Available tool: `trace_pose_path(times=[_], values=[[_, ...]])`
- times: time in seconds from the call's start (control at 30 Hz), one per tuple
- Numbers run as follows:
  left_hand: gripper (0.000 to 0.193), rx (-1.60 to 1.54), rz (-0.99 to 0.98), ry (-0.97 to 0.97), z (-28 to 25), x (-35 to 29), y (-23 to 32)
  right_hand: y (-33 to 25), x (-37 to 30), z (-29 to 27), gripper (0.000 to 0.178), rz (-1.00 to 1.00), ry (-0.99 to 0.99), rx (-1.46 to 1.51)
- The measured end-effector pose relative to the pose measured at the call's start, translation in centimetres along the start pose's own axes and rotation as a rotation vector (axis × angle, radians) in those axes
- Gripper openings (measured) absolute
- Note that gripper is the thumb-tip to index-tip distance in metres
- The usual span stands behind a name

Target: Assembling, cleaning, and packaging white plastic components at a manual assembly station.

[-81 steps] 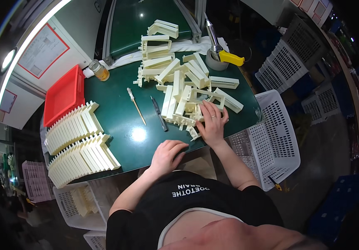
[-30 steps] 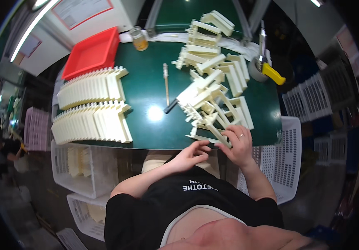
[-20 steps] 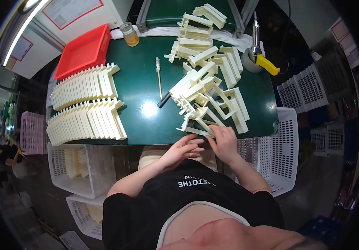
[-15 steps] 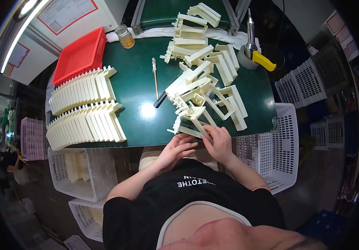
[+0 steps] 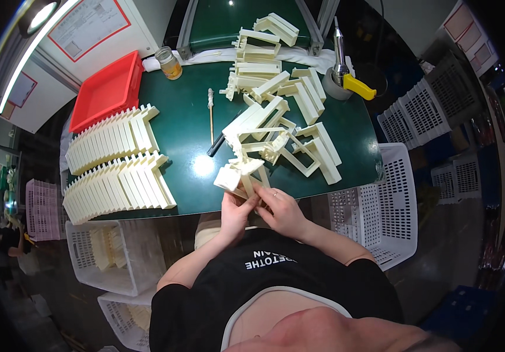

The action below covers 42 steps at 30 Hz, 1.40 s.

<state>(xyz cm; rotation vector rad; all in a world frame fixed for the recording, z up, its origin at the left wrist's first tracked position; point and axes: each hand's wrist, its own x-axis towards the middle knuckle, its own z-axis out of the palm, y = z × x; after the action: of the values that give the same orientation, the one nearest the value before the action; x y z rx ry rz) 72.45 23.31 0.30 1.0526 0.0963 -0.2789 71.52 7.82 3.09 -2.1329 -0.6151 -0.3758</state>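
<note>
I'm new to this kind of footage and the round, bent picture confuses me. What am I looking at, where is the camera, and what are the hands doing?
There is no machine here: a person works with two bare hands. The camera is worn on the person's head and looks down, so its wide lens bends straight edges near the rim. The left hand and right hand together hold a cream plastic part at the near edge of a green table. A loose heap of similar cream parts lies behind it, and two neat rows of parts lie on the person's left. Farther back are a red tray, a small jar and a thin hand tool. White slotted baskets stand around the table.
</note>
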Motion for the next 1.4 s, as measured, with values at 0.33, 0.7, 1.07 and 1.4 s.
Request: trace_pose_path(times=[0.33, 0.7, 1.07, 1.4], values=[[0.040, 0.018, -0.039, -0.029, -0.4, -1.0, 2.7, 5.3, 3.0, -9.3, 0.082, 0.392, -0.112, -0.708], [0.033, 0.192, 0.007, -0.074, -6.5, 6.8, 27.0, 7.3, 3.3, -7.4, 0.058, 0.328, -0.013, -0.669], [0.047, 1.021, 0.237, 0.582, -28.5, 32.5, 37.2, 6.2, 2.2, -10.8, 0.068, 0.551, 0.388, -0.203], [0.046, 1.132, 0.160, 0.781, -36.1, 37.0, 34.9, -4.3, 37.2, 5.0, 0.069, 0.362, -0.358, 0.564]])
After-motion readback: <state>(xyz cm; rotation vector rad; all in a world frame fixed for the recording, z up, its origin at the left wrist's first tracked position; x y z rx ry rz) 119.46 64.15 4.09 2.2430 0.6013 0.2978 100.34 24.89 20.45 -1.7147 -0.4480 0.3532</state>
